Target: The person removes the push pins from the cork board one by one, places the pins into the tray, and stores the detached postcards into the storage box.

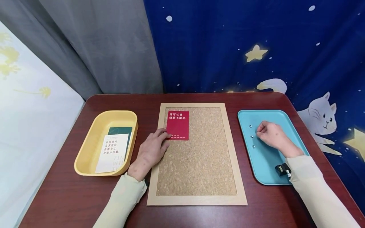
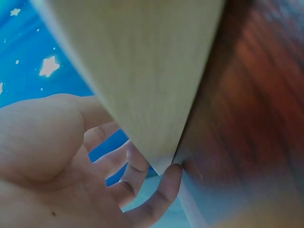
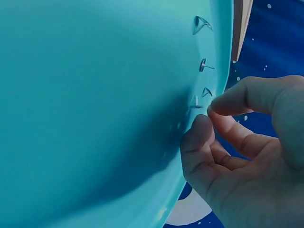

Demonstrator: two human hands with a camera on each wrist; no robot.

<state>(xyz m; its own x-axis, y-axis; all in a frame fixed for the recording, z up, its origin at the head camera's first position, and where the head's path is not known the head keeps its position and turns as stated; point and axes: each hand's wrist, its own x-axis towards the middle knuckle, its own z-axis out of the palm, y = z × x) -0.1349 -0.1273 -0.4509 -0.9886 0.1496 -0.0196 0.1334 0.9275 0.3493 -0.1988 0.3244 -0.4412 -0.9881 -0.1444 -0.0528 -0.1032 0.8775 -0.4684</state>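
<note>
A red card (image 1: 179, 125) with white writing lies at the upper left of a wood-framed cork board (image 1: 199, 171). My left hand (image 1: 152, 147) lies over the board's left edge, its fingertips on the card's lower left corner. In the left wrist view, its fingers (image 2: 130, 171) bend loosely beside the wooden frame (image 2: 142, 71). Above the blue tray (image 1: 268, 177) is my right hand (image 1: 271, 134), fingers curled, thumb and forefinger tips close together. Beside those tips in the right wrist view stands a metal pin (image 3: 196, 105); several more lie along the tray, and none shows between the fingers.
At the left of the table stands a yellow basket (image 1: 85, 148) holding a white card (image 1: 112, 155) and a dark green card (image 1: 121, 129). The brown table (image 1: 196, 218) ends at grey and blue curtains behind.
</note>
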